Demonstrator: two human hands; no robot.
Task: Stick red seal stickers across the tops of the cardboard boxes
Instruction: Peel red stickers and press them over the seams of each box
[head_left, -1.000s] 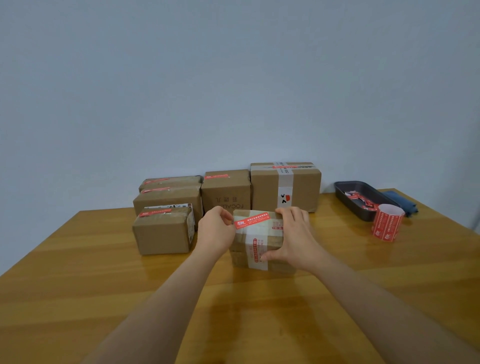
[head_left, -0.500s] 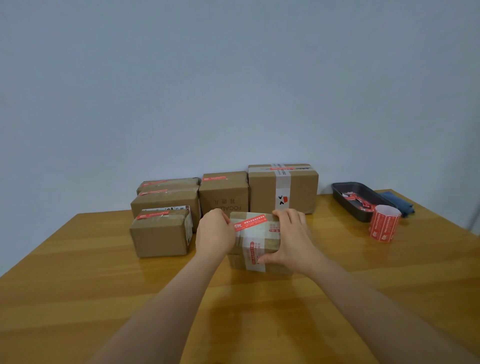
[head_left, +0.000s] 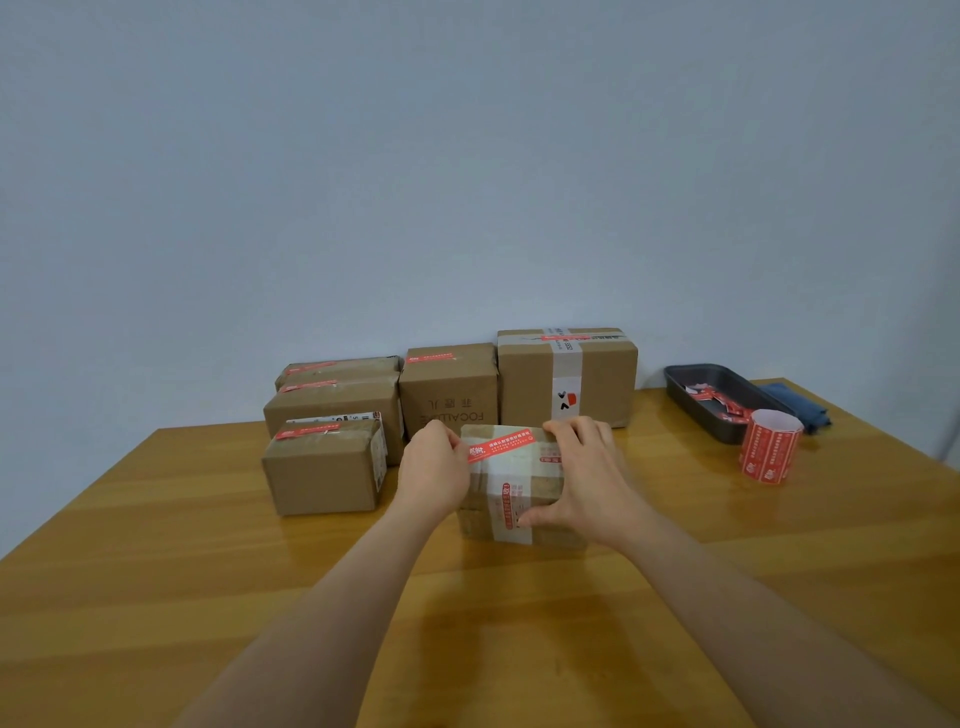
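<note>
Six cardboard boxes (head_left: 511, 483) stood on one table (head_left: 156, 571), with one sticker roll (head_left: 769, 447), one dark tray (head_left: 691, 384), one blue cloth (head_left: 800, 405) and two hands (head_left: 582, 473).

A small parcel-packing station: sealed cardboard boxes (head_left: 447, 395) line the wooden tabletop's (head_left: 156, 571) far edge against a bare wall (head_left: 467, 156).
</note>
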